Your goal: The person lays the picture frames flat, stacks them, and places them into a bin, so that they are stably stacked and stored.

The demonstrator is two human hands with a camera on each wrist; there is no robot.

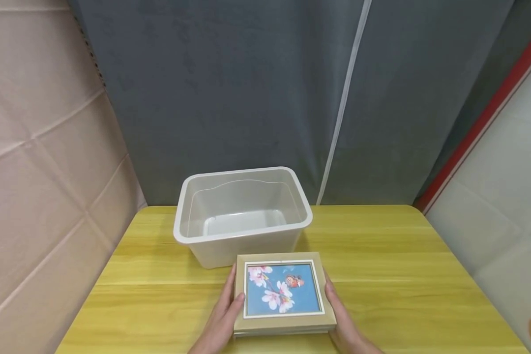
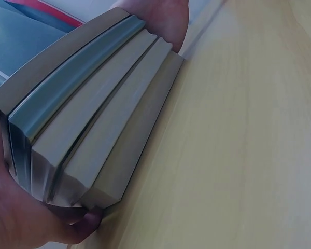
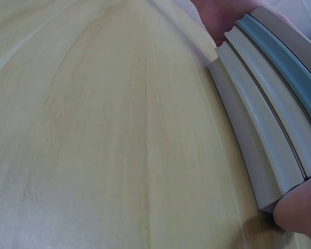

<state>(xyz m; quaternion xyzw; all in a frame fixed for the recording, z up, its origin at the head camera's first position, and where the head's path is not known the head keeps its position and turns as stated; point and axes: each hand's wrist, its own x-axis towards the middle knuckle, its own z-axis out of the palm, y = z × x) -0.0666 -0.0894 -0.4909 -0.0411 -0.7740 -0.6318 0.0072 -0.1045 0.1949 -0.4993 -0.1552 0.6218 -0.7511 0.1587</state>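
A stack of several picture frames (image 1: 284, 322) sits at the near middle of the table, held from both sides. The top one has a beige border around a blue picture (image 1: 303, 297) of pink-white blossoms and a butterfly. My left hand (image 1: 221, 317) grips the stack's left side, thumb along the upper edge. On the opposite side my right hand (image 1: 344, 324) grips it too. In the left wrist view a blue-green frame (image 2: 75, 80) lies just under the top one, with paler frames (image 2: 122, 135) below. Fingertips of both hands reach the bottom frame, close to the table surface.
Directly behind the stack stands a light grey plastic bin (image 1: 243, 243), its inner floor showing no contents. The yellow wood-grain table (image 1: 394, 275) ends at a dark grey curtain (image 1: 230, 88). Pale cloth walls (image 1: 48, 172) flank it.
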